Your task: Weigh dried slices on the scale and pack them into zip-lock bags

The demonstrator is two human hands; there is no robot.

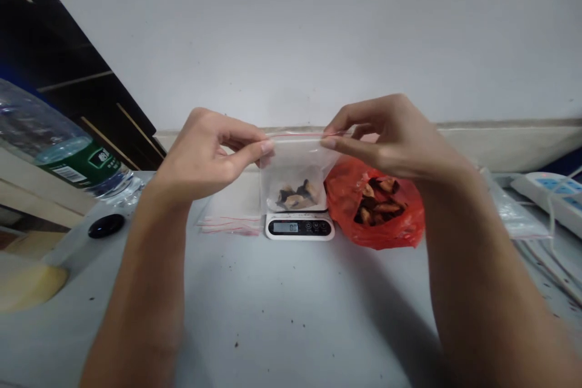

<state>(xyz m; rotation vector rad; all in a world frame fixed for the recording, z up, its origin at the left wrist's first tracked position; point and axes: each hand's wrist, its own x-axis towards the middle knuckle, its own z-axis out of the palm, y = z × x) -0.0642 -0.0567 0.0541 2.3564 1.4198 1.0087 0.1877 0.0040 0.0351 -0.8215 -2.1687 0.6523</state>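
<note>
A clear zip bag (295,160) with a red line along its top hangs upright between my hands. Dried brown and dark pieces (297,195) lie in its bottom. My left hand (211,148) pinches the bag's top left corner, and my right hand (386,133) pinches the top right. Just below and behind the bag is a small white digital scale (300,227), its display reading 0.0. Whether the bag touches the scale I cannot tell. Right of the scale sits an open red plastic bag (339,197) holding more dried pieces (382,203).
Flat zip bags (231,221) lie left of the scale. A water bottle (68,151) and a black oval object (106,226) are at the left. A white power strip (552,191), cables and another clear bag (518,215) are at the right. A wall (300,36) rises behind the table.
</note>
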